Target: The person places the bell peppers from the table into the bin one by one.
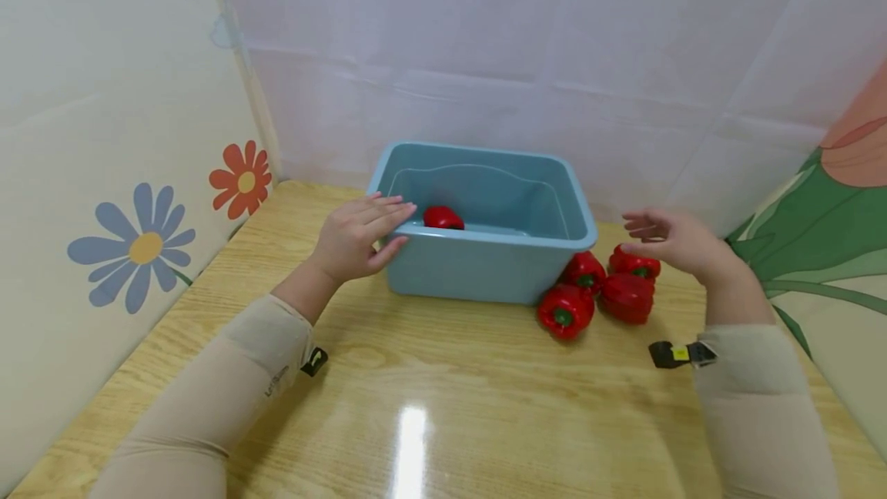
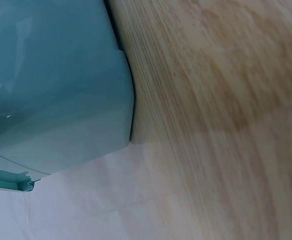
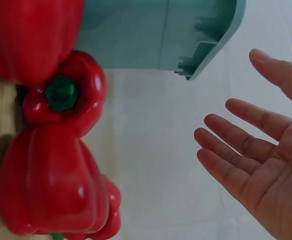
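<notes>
A light blue plastic bin (image 1: 478,264) stands on the wooden table, with one red bell pepper (image 1: 442,217) lying inside at its left. My left hand (image 1: 360,236) rests on the bin's left front corner, fingers extended over the rim. To the right of the bin, several red bell peppers (image 1: 567,311) sit bunched together, some with green stems showing. Over the rear pepper (image 1: 634,262) of that bunch hovers my right hand (image 1: 675,243), its fingers spread apart from the thumb and nothing between them. The right wrist view shows the open palm (image 3: 281,175) beside the peppers (image 3: 51,180).
The wooden table (image 1: 485,406) stretches in front of the bin. A pale sheet (image 1: 471,45) hangs close behind the bin. Side panels with printed flowers (image 1: 145,248) flank the table left and right.
</notes>
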The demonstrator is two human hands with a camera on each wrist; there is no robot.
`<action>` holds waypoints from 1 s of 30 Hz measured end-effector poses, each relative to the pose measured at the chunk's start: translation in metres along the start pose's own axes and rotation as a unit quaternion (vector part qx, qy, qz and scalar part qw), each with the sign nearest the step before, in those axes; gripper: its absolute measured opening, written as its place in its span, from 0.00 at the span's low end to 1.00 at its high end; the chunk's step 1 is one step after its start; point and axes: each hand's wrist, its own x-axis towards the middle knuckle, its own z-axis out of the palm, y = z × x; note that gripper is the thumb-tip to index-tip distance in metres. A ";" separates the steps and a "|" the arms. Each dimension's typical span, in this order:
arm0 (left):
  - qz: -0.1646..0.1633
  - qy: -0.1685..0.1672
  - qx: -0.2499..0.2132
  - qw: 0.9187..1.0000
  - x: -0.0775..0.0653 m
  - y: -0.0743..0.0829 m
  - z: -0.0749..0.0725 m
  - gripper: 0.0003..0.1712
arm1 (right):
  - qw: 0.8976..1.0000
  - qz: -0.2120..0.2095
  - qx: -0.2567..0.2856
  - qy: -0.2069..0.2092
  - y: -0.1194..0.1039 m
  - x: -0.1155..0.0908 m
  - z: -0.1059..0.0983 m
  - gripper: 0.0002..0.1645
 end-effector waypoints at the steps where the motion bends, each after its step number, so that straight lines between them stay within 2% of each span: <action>1: 0.000 0.000 0.000 1.000 0.000 0.000 0.000 0.25 | 1.000 -0.001 0.005 -0.001 0.003 -0.002 0.000 0.40; 15: -0.003 -0.003 -0.004 1.000 0.001 0.001 0.000 0.24 | 0.999 0.024 0.037 0.002 0.036 -0.023 0.014 0.41; 30: 0.001 0.006 0.000 1.000 0.001 0.000 0.001 0.25 | 0.994 0.045 0.094 0.026 0.071 -0.031 0.033 0.35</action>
